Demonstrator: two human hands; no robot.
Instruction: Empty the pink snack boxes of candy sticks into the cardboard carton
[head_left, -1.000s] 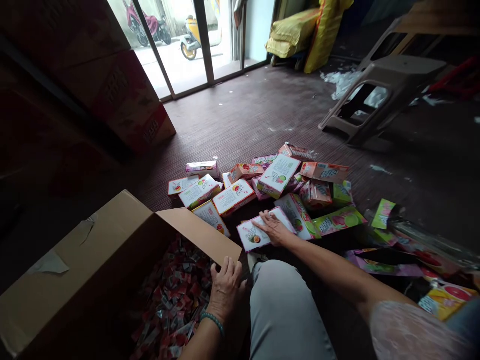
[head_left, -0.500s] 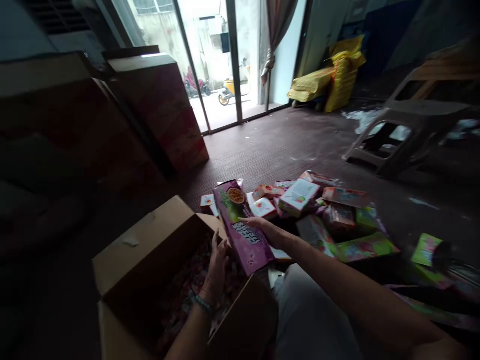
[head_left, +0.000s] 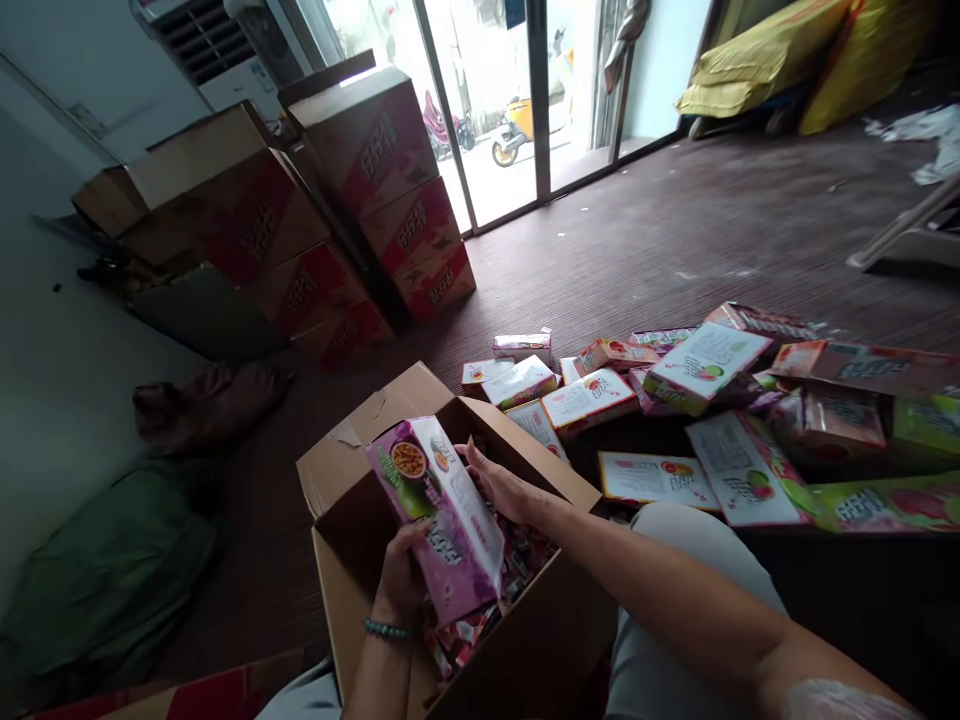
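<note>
A purple printed snack box (head_left: 450, 540), with a fruit picture and a white side panel, is held tilted over an open cardboard carton (head_left: 345, 480). My left hand (head_left: 403, 580), with a green bead bracelet, grips its lower left side, thumb on the purple face. My right hand (head_left: 501, 490) holds the box at its white side, near the upper end; some of its fingers are hidden. Inside the carton, below the box, lie many small wrapped packets (head_left: 461, 640) in red and other colours.
A heap of printed boxes (head_left: 592, 400) lies on the dark floor to the right. Stacked cartons (head_left: 409, 190) stand near the glass door. A green cloth bundle (head_left: 112, 570) lies at left. Yellow sacks (head_left: 757, 60) rest at the far right, and a stool leg (head_left: 900, 225) shows at right.
The purple box has moved left over the carton and turned to show its white side; it looks fuller. My left hand, empty before, now grips it. The view has swung left.
</note>
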